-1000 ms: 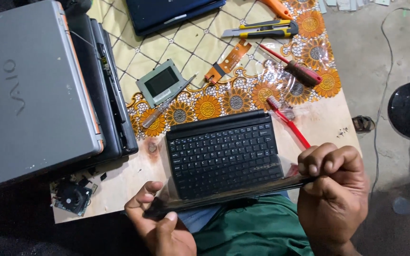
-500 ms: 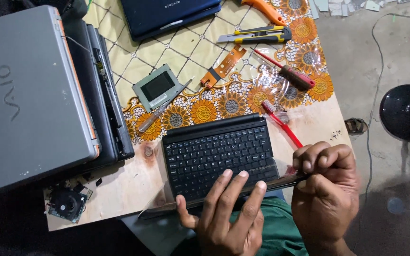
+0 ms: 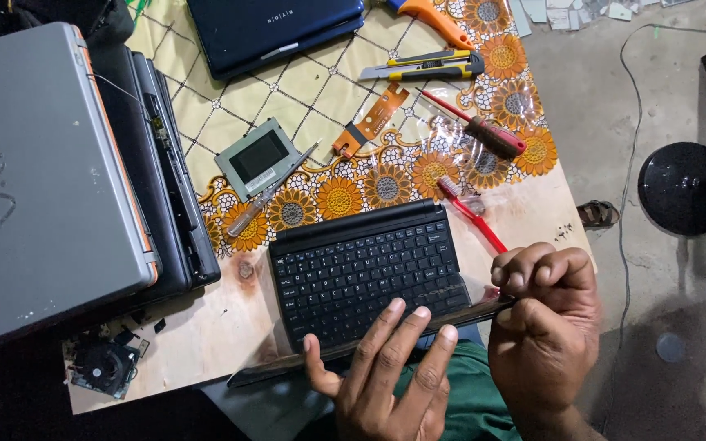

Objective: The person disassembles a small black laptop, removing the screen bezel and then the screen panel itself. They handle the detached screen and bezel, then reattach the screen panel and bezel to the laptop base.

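Resting flat, fingers spread, left hand (image 3: 394, 371) presses the black keyboard (image 3: 365, 273) at the table's (image 3: 206, 343) near edge; right hand (image 3: 545, 318) pinches the dark strip (image 3: 467, 313) along its front, red toothbrush (image 3: 471, 214) just beyond

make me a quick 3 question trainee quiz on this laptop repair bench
1. True or false: the left hand lies flat on the black keyboard.
2. What does the right hand pinch? A) red toothbrush B) the thin black strip along the keyboard's near edge C) utility knife
3. Fill in: the red toothbrush lies to the ___ of the keyboard.

Key: 1 true; 2 B, the thin black strip; 3 right.
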